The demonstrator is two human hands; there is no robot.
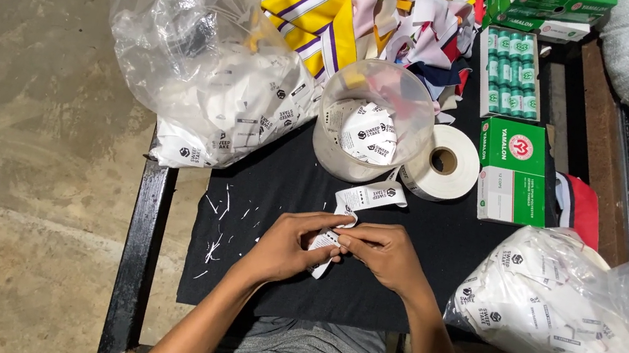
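My left hand (288,245) and my right hand (385,255) meet over a black cloth (278,188) and together pinch a small white printed label (326,246). A white strip of joined labels (366,197) runs from my fingers up toward a clear plastic tub (374,123) that holds several more labels. Both hands have fingers closed on the label, thumbs on top.
A white tape roll (444,162) lies right of the tub. Clear bags of white labels sit at upper left (207,56) and lower right (571,322). Green boxes (512,174), a tray of green thread spools (510,73) and coloured fabric pieces (343,3) lie behind. White scraps (221,225) litter the cloth.
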